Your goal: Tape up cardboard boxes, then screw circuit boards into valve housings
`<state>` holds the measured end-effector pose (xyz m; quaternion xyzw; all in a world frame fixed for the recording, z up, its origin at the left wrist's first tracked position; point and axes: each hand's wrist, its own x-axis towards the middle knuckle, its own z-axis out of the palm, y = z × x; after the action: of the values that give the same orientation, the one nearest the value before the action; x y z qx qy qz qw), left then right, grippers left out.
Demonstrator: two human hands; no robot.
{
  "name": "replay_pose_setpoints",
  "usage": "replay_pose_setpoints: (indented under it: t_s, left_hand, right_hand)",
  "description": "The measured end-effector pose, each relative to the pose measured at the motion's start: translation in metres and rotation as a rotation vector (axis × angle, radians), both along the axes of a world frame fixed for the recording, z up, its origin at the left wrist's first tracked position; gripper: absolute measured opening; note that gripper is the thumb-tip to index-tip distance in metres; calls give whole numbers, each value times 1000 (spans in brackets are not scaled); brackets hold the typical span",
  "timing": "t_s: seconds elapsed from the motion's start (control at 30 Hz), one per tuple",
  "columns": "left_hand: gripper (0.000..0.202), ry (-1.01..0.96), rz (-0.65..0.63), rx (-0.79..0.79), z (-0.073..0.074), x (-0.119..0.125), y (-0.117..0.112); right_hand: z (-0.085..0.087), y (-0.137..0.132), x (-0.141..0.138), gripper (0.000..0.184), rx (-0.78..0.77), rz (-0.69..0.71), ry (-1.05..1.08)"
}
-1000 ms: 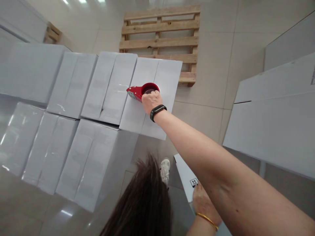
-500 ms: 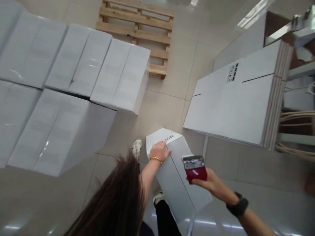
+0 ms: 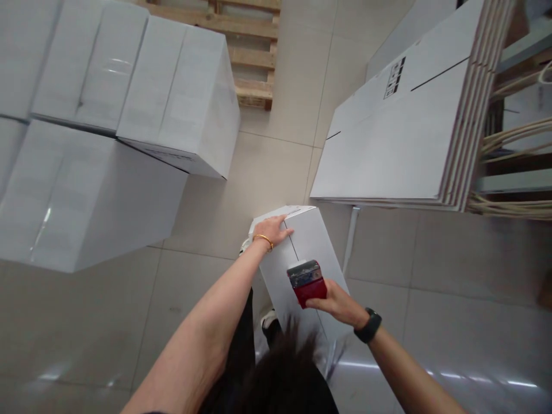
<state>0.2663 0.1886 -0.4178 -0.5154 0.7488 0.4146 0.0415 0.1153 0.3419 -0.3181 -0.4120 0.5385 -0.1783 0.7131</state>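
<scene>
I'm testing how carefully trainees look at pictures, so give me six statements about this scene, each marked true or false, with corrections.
1. The left hand rests on a white cardboard box. True.
2. The right hand holds nothing. False: it holds a red tape dispenser with a dark front edge.
3. A thin gold-coloured bracelet circles the left wrist. True.
4. A black wristband is on the left wrist too. False: it is on the right wrist.
5. A slatted wooden pallet lies on the pale tiled floor. True.
6. The stack of flat white cardboard sheets is left of the pallet in the picture. False: it is to the right.
</scene>
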Motion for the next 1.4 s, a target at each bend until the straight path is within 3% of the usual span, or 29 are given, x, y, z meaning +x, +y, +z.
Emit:
replay_pose_setpoints:
  t_s: [0.1,0.17,0.23,0.37,0.5,0.63,0.73,0.83,0.93,1.0,1.07,1.17,1.27,1.4]
  left_hand:
    - [56,29,52,-49,10,4,-3]
    - [54,114,196,-94,24,9,-1]
    - [43,258,269,-34,42,14,3]
    - [33,411,64,338,68,18,12]
    - [25,425,74,615,65,10,9]
    - [20,392,158,584,54,1,9]
    - [19,379,212,577,56,-3,6]
    - [19,397,265,544,66,-2,-25]
    - [20,409,347,421,74,7,-91]
    - [20,414,381,238,73,14,-139]
    - [21,412,330,138,61,19,-177]
    - [18,352,308,139,24,20,-203]
    - [14,279,366,189,-31,16,-202]
    - [15,216,416,299,-106,7,-181]
  right_hand:
    - [-10,-4,0,29,13,-9,13]
    - [-14,-7,-1,31,40,-19,3]
    - [-16,-8,-3,31,44,-15,1]
    - [-18,-9,-4,32,38,-12,50]
    - [-23,-13,-3,35,91,-28,50]
    - [-28,-20,-2,37,121,-48,68]
    - [-28,-22,-4,39,87,-10,167]
    - [-24,-13,-7,39,92,-8,215]
    - [-19,5,-12,39,191,-41,234]
    - [-19,13,-13,39,242,-50,292]
    - [-22,12,-9,40,276,-89,355]
    - [-31,-1,0,41,302,-192,387]
    - [-39,-12,8,42,322,-215,386]
    - [-46,-16,9,43,364,-169,436]
